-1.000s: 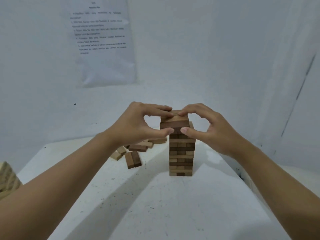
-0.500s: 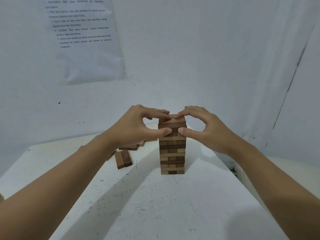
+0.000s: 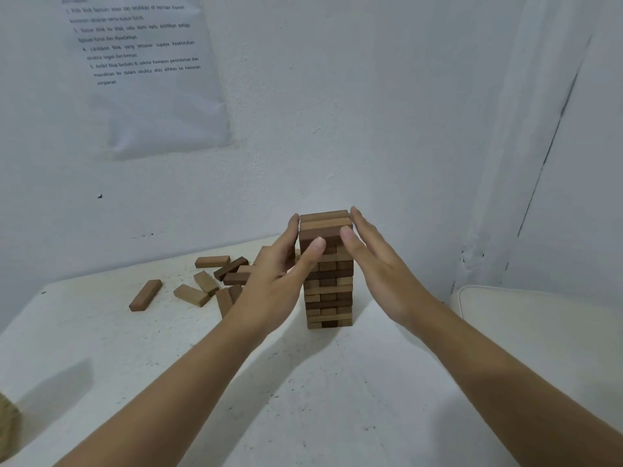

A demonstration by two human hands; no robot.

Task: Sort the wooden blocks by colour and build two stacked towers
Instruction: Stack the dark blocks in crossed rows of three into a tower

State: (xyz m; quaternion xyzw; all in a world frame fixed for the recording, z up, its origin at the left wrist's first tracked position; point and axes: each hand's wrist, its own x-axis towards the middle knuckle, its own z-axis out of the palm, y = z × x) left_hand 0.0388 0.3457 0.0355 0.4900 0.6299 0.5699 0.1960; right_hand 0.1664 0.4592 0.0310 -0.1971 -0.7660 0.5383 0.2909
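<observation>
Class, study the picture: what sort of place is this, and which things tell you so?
Probably a plain indoor corner set up for a block exercise: a white table against bare walls, a printed sheet stuck on one, and a tower with loose blocks beside it.

Loose blocks (image 3: 190,294) — some hidden behind left hand (image 3: 273,291).

Left hand (image 3: 269,288), right hand (image 3: 382,274) bare; forearms (image 3: 168,382) bare to frame edge; fingers (image 3: 362,227) slender, short-nailed.
</observation>
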